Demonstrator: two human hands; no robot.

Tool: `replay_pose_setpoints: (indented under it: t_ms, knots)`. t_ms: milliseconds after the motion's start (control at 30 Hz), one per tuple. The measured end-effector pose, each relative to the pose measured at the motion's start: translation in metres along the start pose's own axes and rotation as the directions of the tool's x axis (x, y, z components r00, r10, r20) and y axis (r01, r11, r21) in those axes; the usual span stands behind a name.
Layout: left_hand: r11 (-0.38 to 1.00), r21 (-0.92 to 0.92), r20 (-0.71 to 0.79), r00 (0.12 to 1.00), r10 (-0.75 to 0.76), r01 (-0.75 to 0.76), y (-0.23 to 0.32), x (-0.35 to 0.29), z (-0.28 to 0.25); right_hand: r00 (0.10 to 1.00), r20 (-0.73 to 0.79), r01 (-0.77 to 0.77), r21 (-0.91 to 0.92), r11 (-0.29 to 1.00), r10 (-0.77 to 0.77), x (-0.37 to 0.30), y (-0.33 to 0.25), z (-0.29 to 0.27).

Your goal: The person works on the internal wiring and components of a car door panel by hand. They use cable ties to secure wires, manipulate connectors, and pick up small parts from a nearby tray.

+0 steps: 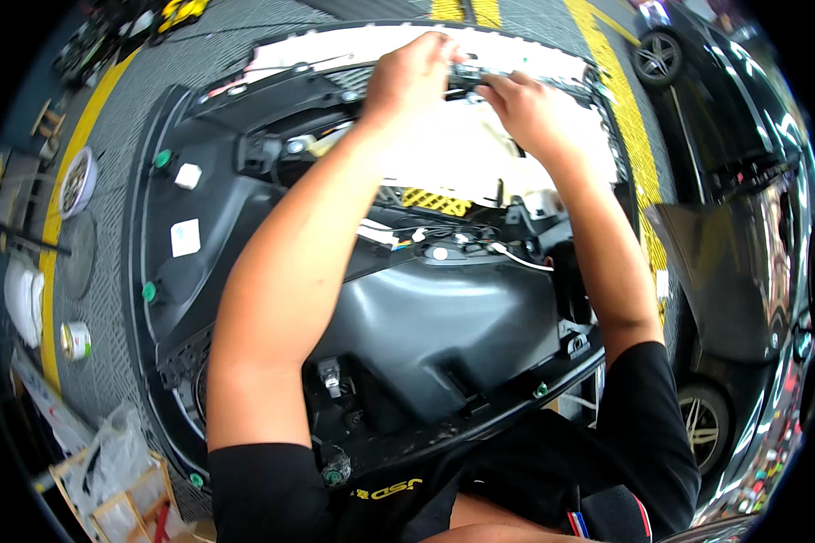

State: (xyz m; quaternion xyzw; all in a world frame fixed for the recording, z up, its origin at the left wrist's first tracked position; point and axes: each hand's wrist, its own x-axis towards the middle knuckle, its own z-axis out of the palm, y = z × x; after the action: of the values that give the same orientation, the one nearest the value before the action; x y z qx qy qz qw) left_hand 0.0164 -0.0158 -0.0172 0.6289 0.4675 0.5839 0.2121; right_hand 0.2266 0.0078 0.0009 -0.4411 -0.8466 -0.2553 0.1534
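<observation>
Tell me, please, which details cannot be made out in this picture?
In the head view:
What the left hand and right hand grip, if anything: blur and the hands themselves obscure it.
Details of the white area: washed out by brightness.
Part of the black panel: behind the left forearm.
Rest of the dark car: cut by the round edge.

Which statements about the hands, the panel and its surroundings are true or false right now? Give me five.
1. The left hand and right hand are toward the far end of the black panel. True.
2. The parked car is on the panel's left. False: the dark car is on the right.
3. Green fasteners sit along the panel's left edge. True.
4. Long sleeves cover both forearms. False: the forearms are bare.
5. A round white basin is left of the panel. True.
</observation>
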Motion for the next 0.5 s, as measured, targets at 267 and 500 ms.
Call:
replay_pose_setpoints:
  t_ms: [267,500]
  knots:
    - [0.991,0.132,0.065,0.998,-0.027,0.018,0.003,-0.006,-0.007,0.975,-0.117,0.182,-0.077,0.98,-0.19,-0.001,0.022,-0.006]
    - [0.994,0.094,-0.012,0.998,-0.063,0.064,-0.002,-0.004,-0.003,0.925,-0.224,-0.356,-0.229,0.906,0.306,0.008,0.164,-0.076]
